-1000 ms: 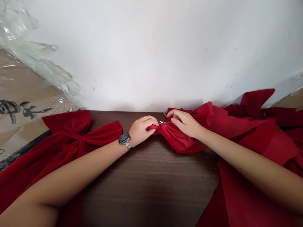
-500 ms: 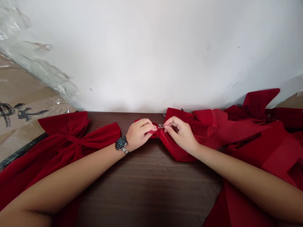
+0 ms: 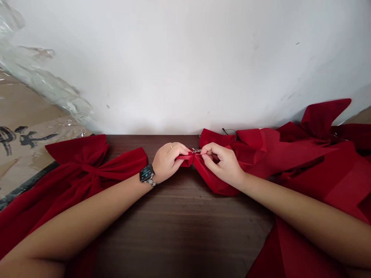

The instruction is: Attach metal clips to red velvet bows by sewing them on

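A red velvet-like bow [image 3: 211,179] lies on the table between my hands, its gathered middle raised at my fingertips. My left hand [image 3: 167,163] is closed and pinches the folded fabric left of that middle. A ring and a wristwatch are on this hand and wrist. Just to the right, my right hand [image 3: 224,164] pinches a thin silvery metal pin [image 3: 197,154] between thumb and forefinger. More small metal pieces [image 3: 196,150] sit against the bow's middle; their exact shape is too small to make out.
Another red bow [image 3: 91,168] lies at the left on the dark wooden table [image 3: 174,227]. Several red bows [image 3: 301,156] are heaped at the right. A white wall [image 3: 174,69] rises behind. Cardboard [image 3: 31,112] and clear plastic wrap [image 3: 53,85] stand at the left.
The fabric at the bow's middle has turned a little between my fingers. The pin now lies more level across it. Both hands stay almost in place; the view has shifted slightly.
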`<state>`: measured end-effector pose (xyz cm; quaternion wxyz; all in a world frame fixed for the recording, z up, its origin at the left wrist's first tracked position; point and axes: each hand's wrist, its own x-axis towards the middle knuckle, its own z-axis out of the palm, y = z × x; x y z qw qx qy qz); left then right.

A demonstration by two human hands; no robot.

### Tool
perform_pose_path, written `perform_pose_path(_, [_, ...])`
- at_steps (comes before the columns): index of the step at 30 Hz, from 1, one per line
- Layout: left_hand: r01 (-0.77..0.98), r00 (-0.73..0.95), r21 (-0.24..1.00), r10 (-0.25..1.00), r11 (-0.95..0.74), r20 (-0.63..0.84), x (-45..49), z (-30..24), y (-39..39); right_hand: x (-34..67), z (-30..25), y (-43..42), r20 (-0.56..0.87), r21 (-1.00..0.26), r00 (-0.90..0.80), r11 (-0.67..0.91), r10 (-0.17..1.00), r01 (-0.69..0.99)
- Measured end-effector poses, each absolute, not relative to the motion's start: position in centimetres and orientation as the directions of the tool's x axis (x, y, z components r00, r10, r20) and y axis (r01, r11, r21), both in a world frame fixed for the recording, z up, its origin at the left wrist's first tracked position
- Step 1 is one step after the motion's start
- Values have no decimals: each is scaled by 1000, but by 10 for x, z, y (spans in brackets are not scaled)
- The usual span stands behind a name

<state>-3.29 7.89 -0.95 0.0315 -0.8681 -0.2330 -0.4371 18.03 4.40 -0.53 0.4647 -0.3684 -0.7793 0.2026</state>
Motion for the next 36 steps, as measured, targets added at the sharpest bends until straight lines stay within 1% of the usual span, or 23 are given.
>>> perform_pose_path(5, [430,521,139,371,-892,769,-33,-9,78,179,-2,43,567,-633,-307,643,765,431])
perform_pose_path(11, [447,491,212,437,-869,754,-34,-10,76,181,-1,44,544,-639,-336,639,769,428])
perform_pose_path(19, [443,485,227,445,-867,753,-34,-12,77,182,3,46,511,-644,-366,628,778,436])
perform_pose_path(25, [469,464,267,492,-842,737,-34,-11,76,182,4,45,520,-643,-345,624,781,444])
perform_pose_path(30, [470,467,260,488,-843,738,-33,-10,75,183,3,46,512,-636,-368,631,776,444])
perform_pose_path(36, [445,478,230,446,-866,756,-34,-11,77,184,9,48,484,-658,-407,629,775,414])
